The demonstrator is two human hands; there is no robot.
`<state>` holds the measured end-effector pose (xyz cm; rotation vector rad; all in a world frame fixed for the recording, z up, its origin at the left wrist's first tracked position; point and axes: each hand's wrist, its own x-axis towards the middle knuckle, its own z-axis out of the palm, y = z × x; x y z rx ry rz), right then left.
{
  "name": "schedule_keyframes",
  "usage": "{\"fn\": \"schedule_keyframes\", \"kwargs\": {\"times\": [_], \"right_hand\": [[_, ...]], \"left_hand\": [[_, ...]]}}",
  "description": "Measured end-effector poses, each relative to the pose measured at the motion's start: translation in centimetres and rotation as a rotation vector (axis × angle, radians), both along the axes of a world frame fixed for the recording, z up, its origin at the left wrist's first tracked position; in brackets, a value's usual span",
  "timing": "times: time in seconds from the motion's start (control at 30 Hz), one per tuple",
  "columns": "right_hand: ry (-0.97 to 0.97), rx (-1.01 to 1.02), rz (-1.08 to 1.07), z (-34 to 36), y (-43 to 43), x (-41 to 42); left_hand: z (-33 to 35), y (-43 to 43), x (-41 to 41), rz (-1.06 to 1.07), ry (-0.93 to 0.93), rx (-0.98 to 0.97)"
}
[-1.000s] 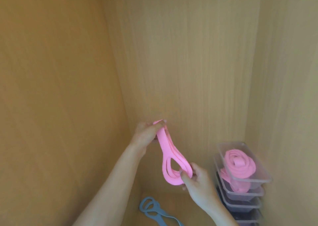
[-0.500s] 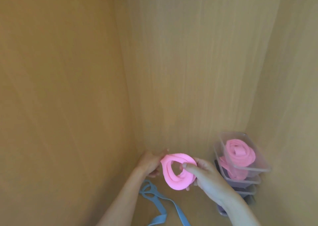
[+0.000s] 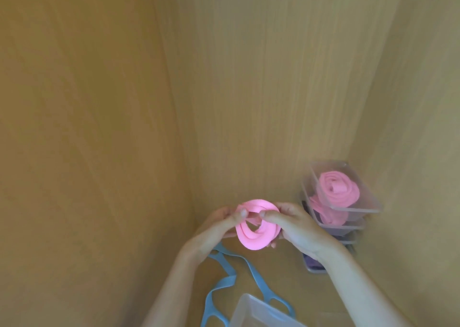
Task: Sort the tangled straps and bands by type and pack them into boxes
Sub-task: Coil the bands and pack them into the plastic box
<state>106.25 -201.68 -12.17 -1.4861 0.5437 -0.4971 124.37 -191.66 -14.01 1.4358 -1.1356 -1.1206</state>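
Here both hands meet on a flat pink elastic band (image 3: 255, 232) wound into a loose, several-layered coil and held in the air in front of the pale wooden back panel (image 3: 273, 90). The left hand (image 3: 215, 231) grips the coil's left side, its thumb (image 3: 241, 213) curled over the top of the winding and pressing down, the other fingers tucked behind and under the pink loops. The right hand (image 3: 297, 229) pinches the opposite side: its forefinger (image 3: 272, 214) lies bent across the top edge, almost tip to tip with the left thumb, and one fingertip shows below the coil. How the remaining right fingers sit behind the band cannot be told.

Just below the left fingers, a long light-blue flat strap with loop openings (image 3: 225, 280) lies on the wooden floor (image 3: 281, 277), running down past the left wrist. Lower, between the two forearms, the rounded corner of a frosted clear plastic box (image 3: 256, 309) overlaps the strap's nearer end.

Just beyond the right knuckles, in the corner, stands a stack of clear rectangular plastic boxes (image 3: 364, 210). The top one holds a rolled pink band (image 3: 338, 190), the next another pink roll (image 3: 329, 216), and a lower box shows something dark purple (image 3: 314, 264), too hidden to identify.
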Motion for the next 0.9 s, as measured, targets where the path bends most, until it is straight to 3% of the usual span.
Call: {"fn": "schedule_keyframes", "kwargs": {"times": [0.23, 0.47, 0.73, 0.9], "right_hand": [[0.029, -0.015, 0.062, -0.3, -0.1, -0.3], [0.111, -0.189, -0.032, -2.1, -0.4, -0.4], [0.13, -0.256, -0.162, -3.8, 0.1, 0.2], [0.132, -0.317, -0.189, -4.4, 0.5, 0.6]], "left_hand": [[-0.4, 0.2, -0.8, 0.044, 0.083, 0.036], [-1.3, -0.1, -1.3, 0.144, 0.138, 0.044], [-2.2, -0.7, -1.5, 0.449, 0.301, 0.056], [-2.4, -0.7, -1.1, 0.431, 0.387, -0.01]]}}
